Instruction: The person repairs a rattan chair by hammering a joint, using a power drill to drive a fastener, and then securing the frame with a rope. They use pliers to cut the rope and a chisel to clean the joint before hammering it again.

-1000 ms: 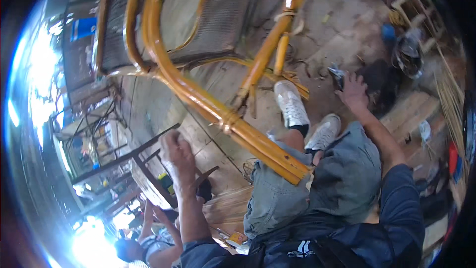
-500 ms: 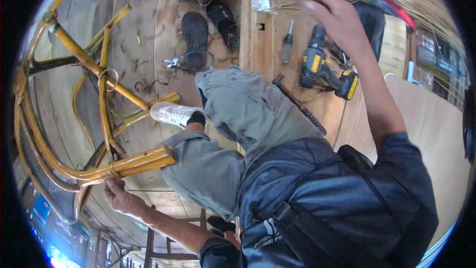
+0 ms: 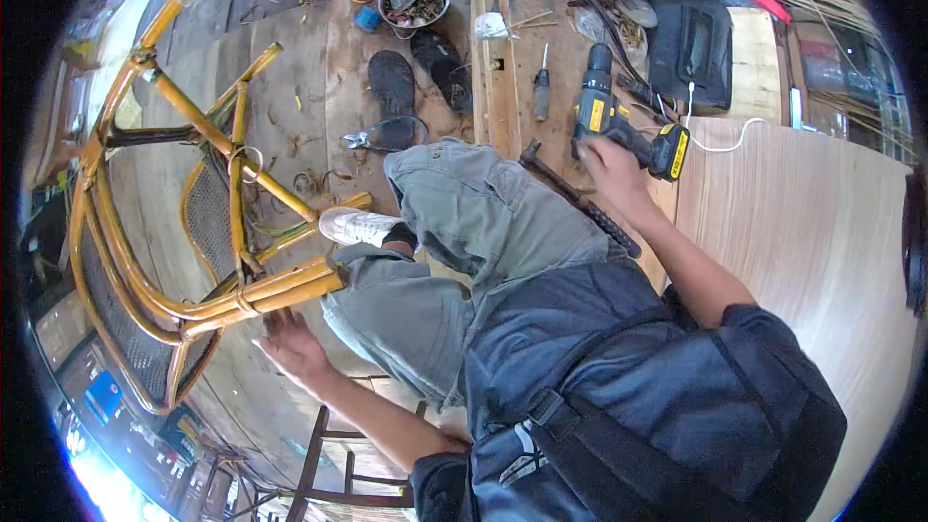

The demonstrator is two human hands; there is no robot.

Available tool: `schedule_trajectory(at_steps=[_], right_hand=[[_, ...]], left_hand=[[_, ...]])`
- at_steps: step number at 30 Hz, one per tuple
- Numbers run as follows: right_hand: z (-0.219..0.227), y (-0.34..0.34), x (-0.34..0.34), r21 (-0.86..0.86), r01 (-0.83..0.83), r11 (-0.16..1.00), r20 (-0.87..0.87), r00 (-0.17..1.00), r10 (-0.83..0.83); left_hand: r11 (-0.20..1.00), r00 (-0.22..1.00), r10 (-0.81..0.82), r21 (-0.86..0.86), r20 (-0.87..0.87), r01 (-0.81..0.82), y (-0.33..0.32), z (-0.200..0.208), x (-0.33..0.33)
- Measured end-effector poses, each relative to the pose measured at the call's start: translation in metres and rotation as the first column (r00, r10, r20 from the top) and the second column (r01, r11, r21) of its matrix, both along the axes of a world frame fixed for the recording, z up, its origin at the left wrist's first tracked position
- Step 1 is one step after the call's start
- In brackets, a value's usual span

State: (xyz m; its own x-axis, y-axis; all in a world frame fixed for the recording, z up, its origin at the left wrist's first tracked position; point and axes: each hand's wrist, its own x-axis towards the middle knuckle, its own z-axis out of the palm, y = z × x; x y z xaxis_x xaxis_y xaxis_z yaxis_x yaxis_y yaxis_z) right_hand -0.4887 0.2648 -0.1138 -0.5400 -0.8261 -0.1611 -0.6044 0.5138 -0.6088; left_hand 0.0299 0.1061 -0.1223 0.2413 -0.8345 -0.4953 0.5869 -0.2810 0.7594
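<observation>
To the left I see a glossy golden-brown cane chair frame (image 3: 235, 203); the left hand (image 3: 296, 350) is just beside its near rail, finger state unclear. Rightward, the right hand's (image 3: 615, 174) bent fingers overlap a black-and-yellow cordless drill (image 3: 596, 106); I can't tell whether they grip.

Free room spans the board (image 3: 793, 203) right of the drill (image 3: 597, 101), while the bar (image 3: 601, 220) and screwdriver (image 3: 542, 95) crowd its left.

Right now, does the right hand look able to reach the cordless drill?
Most likely yes: the right hand is close to the cordless drill, and nothing visible blocks the way; whether they touch is unclear.
</observation>
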Motion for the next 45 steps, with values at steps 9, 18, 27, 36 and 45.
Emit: schedule_trajectory(at_steps=[9,18,27,36,45], right_hand=[[-0.064,-0.123,-0.020,0.358,0.051,0.932,-0.192,0.981,0.020],[0.098,-0.180,0.131,-0.054,-0.422,0.905,0.401,0.821,0.406],[0.124,-0.191,0.277,-0.183,-0.886,0.425,0.065,0.421,0.905],[0.106,-0.206,0.310,-0.089,-0.879,0.468,0.108,0.459,0.882],[0.073,-0.208,0.318,-0.067,-0.781,0.620,0.317,0.573,0.756]], left_hand=[[0.981,0.981,0.180,-0.052,-0.076,-0.184,-0.051,0.036,-0.083],[0.941,0.866,0.183,-0.173,-0.464,-0.292,-0.032,0.005,-0.080],[0.923,0.750,0.148,-0.182,-0.645,-0.339,-0.033,-0.004,-0.093],[0.931,0.817,0.217,-0.139,-0.533,-0.338,-0.025,0.004,-0.092],[0.964,0.919,0.130,-0.169,-0.373,-0.205,-0.016,0.020,-0.099]])
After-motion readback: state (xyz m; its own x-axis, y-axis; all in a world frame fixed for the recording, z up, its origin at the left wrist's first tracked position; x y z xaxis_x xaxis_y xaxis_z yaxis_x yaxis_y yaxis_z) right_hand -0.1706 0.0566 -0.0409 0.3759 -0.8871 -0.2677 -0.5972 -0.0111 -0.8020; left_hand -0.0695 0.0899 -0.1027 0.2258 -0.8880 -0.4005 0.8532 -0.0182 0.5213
